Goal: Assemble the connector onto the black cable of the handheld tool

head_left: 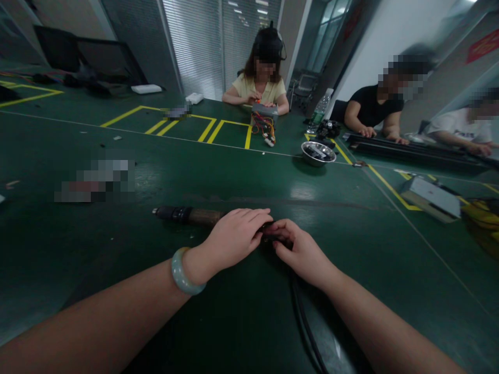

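Note:
A long dark tool (183, 214) with a black tip and a brownish barrel lies across the green table (218, 171) in front of me. My left hand (234, 239), with a pale green bangle on its wrist, rests over the barrel with fingers curled on it. My right hand (298, 249) pinches the tool's dark rear end, where a black cable (306, 322) runs off toward me. Both hands meet over the tool, hiding its middle.
A metal bowl (317, 153) sits farther back. One person across the table handles a grey box with coloured wires (265, 122). Two more people sit at the right by a long black bar (409, 150). A grey box (431, 197) and a water bottle (319, 111) are also there.

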A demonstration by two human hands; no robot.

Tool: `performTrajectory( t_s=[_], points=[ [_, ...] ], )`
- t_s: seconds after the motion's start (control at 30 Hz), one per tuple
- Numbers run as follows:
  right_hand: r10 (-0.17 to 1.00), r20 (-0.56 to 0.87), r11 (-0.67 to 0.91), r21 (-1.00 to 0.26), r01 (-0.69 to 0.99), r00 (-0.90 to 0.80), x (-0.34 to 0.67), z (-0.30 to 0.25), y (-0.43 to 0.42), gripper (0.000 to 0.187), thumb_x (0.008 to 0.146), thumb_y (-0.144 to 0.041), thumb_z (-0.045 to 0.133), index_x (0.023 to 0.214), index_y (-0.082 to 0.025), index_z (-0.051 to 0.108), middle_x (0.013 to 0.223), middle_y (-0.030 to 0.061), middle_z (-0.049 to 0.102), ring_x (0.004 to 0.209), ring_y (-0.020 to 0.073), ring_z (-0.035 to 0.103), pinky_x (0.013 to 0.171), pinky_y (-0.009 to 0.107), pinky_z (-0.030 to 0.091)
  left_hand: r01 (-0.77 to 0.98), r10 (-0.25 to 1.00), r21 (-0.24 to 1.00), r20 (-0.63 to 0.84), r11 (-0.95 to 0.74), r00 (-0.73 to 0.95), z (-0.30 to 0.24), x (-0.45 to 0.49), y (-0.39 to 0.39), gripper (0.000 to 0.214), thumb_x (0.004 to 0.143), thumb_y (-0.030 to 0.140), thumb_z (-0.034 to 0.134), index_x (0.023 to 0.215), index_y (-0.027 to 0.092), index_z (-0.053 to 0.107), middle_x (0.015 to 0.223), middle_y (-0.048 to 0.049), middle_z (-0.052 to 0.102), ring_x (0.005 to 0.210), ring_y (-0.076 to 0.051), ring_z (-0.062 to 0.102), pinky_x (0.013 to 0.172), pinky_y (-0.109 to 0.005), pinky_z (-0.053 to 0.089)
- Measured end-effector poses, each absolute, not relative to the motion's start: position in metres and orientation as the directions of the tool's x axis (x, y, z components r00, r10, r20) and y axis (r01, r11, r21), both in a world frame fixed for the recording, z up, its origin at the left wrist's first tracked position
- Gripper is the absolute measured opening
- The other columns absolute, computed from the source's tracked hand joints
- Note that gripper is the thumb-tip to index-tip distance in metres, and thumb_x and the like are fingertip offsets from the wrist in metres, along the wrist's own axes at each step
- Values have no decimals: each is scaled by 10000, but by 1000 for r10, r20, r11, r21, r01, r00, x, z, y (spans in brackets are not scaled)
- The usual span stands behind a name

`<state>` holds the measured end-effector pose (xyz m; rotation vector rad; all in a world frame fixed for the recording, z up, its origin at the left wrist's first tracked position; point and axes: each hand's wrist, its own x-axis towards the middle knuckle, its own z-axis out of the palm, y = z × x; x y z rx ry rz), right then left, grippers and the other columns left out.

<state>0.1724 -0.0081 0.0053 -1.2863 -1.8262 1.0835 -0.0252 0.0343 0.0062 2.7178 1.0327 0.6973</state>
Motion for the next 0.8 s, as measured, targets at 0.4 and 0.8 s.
performTrajectory(
  t_s=[0.4,0.8],
  points=[
    [960,23,129,-920,370,-277,173,4,-6,229,878,-190,572,1100,-231,535,1094,37,678,1036,156,645,935,330,496,606,682,314,368,-731,632,8,-26,33,129,843,155,576,966,197,574,1413,-52,472,1179,-235,533,972,-429,447],
    [950,10,153,-885,440,-312,172,10,-9,317,881,-157,553,1185,-232,502,1151,60,668,1108,182,620,957,368,496,620,674,271,383,-736,632,7,-25,32,163,848,170,559,1009,187,574,1314,-66,553,1162,-227,544,996,-429,428]
  ],
)
